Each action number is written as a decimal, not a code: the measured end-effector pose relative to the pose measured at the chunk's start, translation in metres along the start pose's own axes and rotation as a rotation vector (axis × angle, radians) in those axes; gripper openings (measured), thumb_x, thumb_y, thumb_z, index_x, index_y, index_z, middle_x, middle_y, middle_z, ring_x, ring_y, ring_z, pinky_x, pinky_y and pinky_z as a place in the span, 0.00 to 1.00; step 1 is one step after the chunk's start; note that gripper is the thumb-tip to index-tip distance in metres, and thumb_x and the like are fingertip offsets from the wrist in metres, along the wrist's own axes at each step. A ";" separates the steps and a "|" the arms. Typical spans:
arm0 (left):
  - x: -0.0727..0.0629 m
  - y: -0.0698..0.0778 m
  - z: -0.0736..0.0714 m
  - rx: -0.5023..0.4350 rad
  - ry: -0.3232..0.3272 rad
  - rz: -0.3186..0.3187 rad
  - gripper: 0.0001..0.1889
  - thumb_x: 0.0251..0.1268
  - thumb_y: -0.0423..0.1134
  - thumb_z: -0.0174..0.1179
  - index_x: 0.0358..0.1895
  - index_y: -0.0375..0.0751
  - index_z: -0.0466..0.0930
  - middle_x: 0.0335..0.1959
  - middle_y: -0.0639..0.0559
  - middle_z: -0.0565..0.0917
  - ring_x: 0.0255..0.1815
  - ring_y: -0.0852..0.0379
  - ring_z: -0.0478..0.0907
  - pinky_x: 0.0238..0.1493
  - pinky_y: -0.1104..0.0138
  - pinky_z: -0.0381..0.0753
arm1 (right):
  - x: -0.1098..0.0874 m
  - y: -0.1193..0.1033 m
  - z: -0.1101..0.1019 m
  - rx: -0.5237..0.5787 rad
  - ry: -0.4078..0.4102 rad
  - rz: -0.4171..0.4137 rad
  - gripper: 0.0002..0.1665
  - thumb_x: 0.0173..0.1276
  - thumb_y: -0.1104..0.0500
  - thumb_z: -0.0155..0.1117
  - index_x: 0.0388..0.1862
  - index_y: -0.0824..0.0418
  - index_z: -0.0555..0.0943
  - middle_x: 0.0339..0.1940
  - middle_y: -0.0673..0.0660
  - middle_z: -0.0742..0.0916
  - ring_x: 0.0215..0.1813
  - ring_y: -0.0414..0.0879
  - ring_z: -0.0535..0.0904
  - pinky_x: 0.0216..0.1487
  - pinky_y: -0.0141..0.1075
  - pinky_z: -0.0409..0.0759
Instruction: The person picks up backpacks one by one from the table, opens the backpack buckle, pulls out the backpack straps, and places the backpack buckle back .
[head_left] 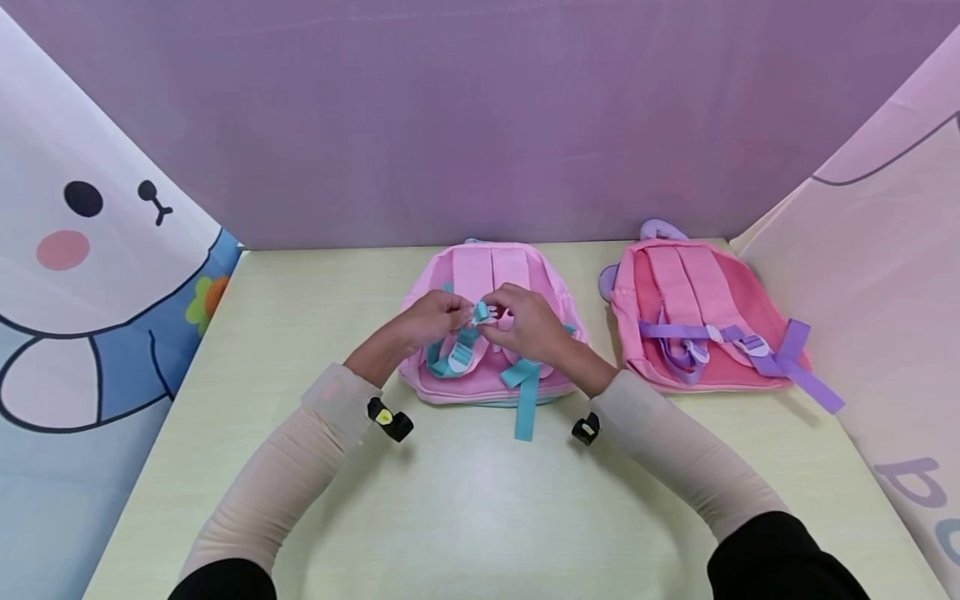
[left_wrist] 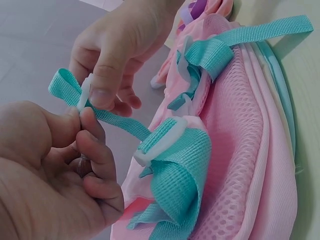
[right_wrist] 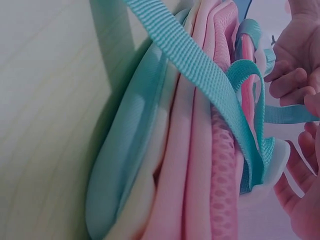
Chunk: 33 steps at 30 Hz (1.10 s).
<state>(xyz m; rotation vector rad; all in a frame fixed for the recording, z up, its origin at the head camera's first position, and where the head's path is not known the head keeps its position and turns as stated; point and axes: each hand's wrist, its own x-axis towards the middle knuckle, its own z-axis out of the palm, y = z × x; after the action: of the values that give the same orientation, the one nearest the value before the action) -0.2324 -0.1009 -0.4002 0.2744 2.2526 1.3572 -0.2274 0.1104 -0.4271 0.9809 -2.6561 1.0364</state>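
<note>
A light pink backpack (head_left: 420,379) lies with its straps up, with both hands over its middle. My left hand (head_left: 437,319) pinches a small white plastic buckle (left_wrist: 85,94) between thumb and fingers. Teal webbing (left_wrist: 61,82) threads through that buckle and stands up in a loop. From the other side, my right hand (head_left: 529,325) grips the same buckle, its thumb against the white plastic in the left wrist view. The teal webbing runs on towards the backpack's shoulder straps. Lower down, a white strap adjuster (left_wrist: 167,140) sits on one teal shoulder strap. Fingers partly hide the buckle.
On the right lies a second, deeper pink backpack (head_left: 633,362) with purple straps (head_left: 675,331). A loose teal strap end (head_left: 527,412) hangs over the first backpack's front edge onto the pale table (head_left: 480,517). A purple backdrop (head_left: 480,125) stands behind the table.
</note>
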 end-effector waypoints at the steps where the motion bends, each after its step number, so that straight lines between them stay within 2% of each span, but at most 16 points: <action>1: 0.000 0.000 0.000 -0.001 0.001 0.002 0.13 0.82 0.40 0.49 0.46 0.36 0.81 0.35 0.46 0.75 0.38 0.52 0.70 0.41 0.65 0.70 | 0.000 0.000 0.000 0.002 0.002 -0.003 0.20 0.64 0.56 0.75 0.53 0.61 0.84 0.42 0.55 0.86 0.44 0.47 0.83 0.49 0.42 0.86; 8: -0.001 0.000 0.000 0.002 0.002 0.023 0.14 0.82 0.40 0.48 0.45 0.35 0.81 0.34 0.45 0.75 0.37 0.52 0.70 0.40 0.65 0.70 | 0.000 -0.001 0.000 0.014 0.003 -0.006 0.19 0.64 0.56 0.75 0.52 0.62 0.84 0.42 0.55 0.86 0.44 0.48 0.83 0.49 0.45 0.86; 17: -0.003 0.001 0.001 -0.006 -0.001 0.020 0.13 0.82 0.39 0.48 0.45 0.35 0.81 0.34 0.46 0.75 0.37 0.53 0.70 0.40 0.65 0.69 | -0.001 -0.003 -0.001 -0.004 0.000 0.009 0.18 0.65 0.57 0.74 0.51 0.60 0.84 0.42 0.54 0.86 0.44 0.47 0.83 0.49 0.39 0.86; 27: -0.003 0.002 0.001 -0.012 -0.005 -0.014 0.13 0.82 0.40 0.48 0.46 0.36 0.81 0.35 0.45 0.75 0.39 0.52 0.70 0.43 0.64 0.69 | -0.001 -0.004 0.000 -0.008 -0.002 0.012 0.18 0.64 0.57 0.75 0.51 0.61 0.84 0.42 0.55 0.86 0.44 0.47 0.84 0.49 0.39 0.86; 33: -0.003 0.001 0.001 -0.007 -0.008 -0.006 0.13 0.82 0.40 0.48 0.45 0.36 0.81 0.35 0.45 0.75 0.39 0.50 0.70 0.42 0.64 0.69 | -0.002 -0.003 0.000 -0.013 0.000 0.004 0.18 0.64 0.57 0.75 0.50 0.60 0.84 0.41 0.54 0.86 0.43 0.47 0.84 0.48 0.40 0.86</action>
<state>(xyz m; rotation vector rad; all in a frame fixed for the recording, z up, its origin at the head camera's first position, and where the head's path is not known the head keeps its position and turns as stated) -0.2297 -0.1006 -0.3989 0.2698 2.2398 1.3582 -0.2244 0.1099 -0.4263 0.9730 -2.6622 1.0189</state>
